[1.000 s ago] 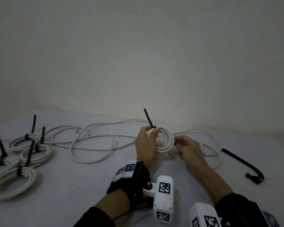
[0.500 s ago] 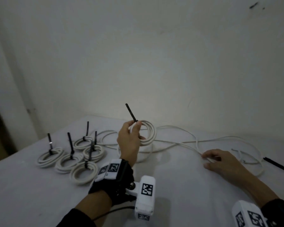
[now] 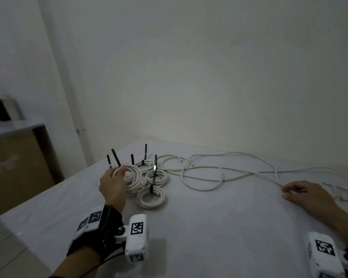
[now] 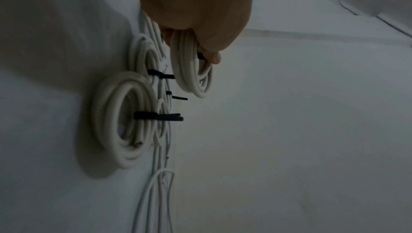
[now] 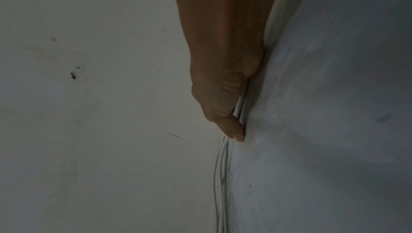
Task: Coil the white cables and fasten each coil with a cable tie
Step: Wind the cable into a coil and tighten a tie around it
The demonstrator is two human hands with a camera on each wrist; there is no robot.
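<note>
Now left hand (image 3: 112,185) carries tied coil (image 3: 133,176) leftward — beside finished coils (image 3: 152,198)

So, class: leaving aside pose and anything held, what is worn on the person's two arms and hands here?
Both hands are bare. The left hand has a black wrist brace carrying white blocks printed with black square-patterned markers, a white camera box on a ball joint, and a thin dark cable. The right hand has a similar white marked box at the wrist. Dark sleeves cover both forearms.

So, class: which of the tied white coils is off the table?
The coil gripped in the left hand; the other tied coils lie flat on the table.
</note>
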